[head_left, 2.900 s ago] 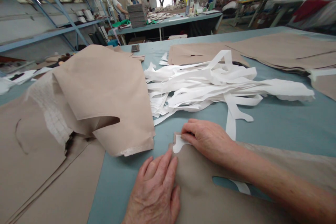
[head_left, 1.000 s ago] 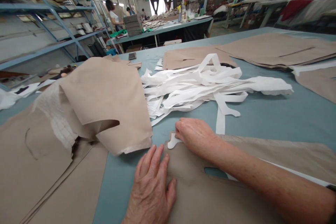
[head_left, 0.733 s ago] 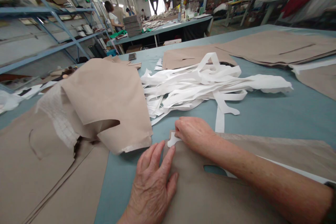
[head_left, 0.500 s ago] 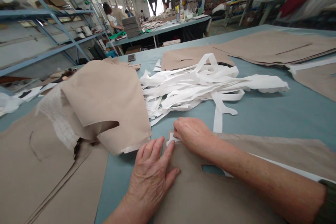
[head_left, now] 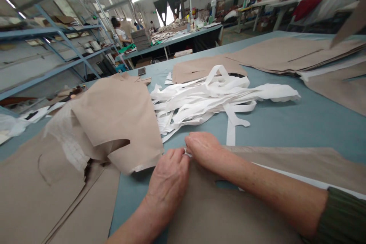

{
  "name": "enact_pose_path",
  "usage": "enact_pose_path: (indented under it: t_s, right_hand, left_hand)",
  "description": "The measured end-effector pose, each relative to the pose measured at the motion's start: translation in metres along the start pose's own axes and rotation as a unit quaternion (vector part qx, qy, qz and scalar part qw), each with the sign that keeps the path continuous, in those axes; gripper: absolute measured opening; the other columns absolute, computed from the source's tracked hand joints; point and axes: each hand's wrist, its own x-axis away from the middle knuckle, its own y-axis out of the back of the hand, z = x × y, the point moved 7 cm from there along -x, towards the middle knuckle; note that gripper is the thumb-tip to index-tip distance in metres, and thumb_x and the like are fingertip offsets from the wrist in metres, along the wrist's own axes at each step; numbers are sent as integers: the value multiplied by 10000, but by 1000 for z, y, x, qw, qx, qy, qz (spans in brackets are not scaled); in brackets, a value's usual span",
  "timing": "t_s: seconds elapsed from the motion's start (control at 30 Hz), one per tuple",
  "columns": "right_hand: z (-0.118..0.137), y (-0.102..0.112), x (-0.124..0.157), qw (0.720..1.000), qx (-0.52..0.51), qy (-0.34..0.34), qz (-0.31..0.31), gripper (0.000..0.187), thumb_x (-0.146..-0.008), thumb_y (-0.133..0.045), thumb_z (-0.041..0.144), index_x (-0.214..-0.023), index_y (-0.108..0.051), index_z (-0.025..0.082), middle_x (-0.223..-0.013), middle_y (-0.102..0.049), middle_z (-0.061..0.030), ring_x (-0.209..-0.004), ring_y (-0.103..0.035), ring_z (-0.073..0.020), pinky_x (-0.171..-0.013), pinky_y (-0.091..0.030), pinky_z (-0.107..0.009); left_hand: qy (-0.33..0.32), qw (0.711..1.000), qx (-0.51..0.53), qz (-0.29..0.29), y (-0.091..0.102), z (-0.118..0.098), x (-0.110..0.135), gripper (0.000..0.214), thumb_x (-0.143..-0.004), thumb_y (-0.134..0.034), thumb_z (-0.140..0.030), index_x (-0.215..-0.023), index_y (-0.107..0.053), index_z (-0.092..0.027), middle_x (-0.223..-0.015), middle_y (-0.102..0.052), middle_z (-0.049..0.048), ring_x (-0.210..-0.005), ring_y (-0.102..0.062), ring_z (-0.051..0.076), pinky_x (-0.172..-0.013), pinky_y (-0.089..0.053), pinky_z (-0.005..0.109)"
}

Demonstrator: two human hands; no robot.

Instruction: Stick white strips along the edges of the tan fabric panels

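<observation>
A beige fabric panel (head_left: 228,217) with an oval slot lies flat in front of me. At its upper left corner my left hand (head_left: 170,179) is closed, fingers curled over the edge. Right beside it, my right hand (head_left: 201,146) pinches the same corner, where a bit of white strip (head_left: 188,153) shows between the two hands. Much of that strip is hidden by my fingers. Beyond my hands rests a loose pile of white interfacing strips (head_left: 200,101). To the left, a draped beige fabric piece (head_left: 117,110) with a slit lies over more flat pieces.
The blue-green table (head_left: 274,126) carries stacked beige panels (head_left: 286,53) at the far right. A small dark phone-like object (head_left: 142,71) lies near the far edge. Blue shelving (head_left: 57,30) stands at left. A person (head_left: 121,32) is by another table at the back.
My left hand has gone from spread flat on the fabric to curled at the corner, close to my right hand. The white strip there is now more covered. The view has shifted slightly.
</observation>
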Motion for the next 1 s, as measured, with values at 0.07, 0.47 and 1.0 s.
enact_pose_path:
  t_s: [0.07, 0.47, 1.0]
  right_hand:
    - [-2, -3, -3, 1000, -12, -6, -1, 206, -860, -550, 72, -868, -753, 107, -876, -747, -155, -876, -713, -256, -744, -494, -278]
    - [-62, 3, 43, 981, -187, -33, -30, 415, -798, -663, 317, -1201, -647, 218, -870, -734, 5, -776, -671, -172, -623, -424, -243]
    - [-165, 5, 119, 948, -285, -141, -14, 349, -786, -617, 416, -1088, -715, 272, -726, -695, -6, -634, -636, -192, -562, -433, -274]
  left_hand:
    - [7, 1000, 13, -12, -8, -3, -6, 171, -907, -521, -52, -905, -627, -187, -921, -665, 34, -820, -606, 197, -774, -530, 335]
    - [19, 997, 11, -68, -21, -5, -7, 176, -879, -600, -80, -783, -543, -216, -793, -589, 9, -739, -574, 218, -675, -479, 342]
    - [-2, 996, 2, -87, -19, -5, -6, 234, -890, -582, -114, -1106, -594, -203, -919, -664, 25, -806, -632, 218, -709, -510, 345]
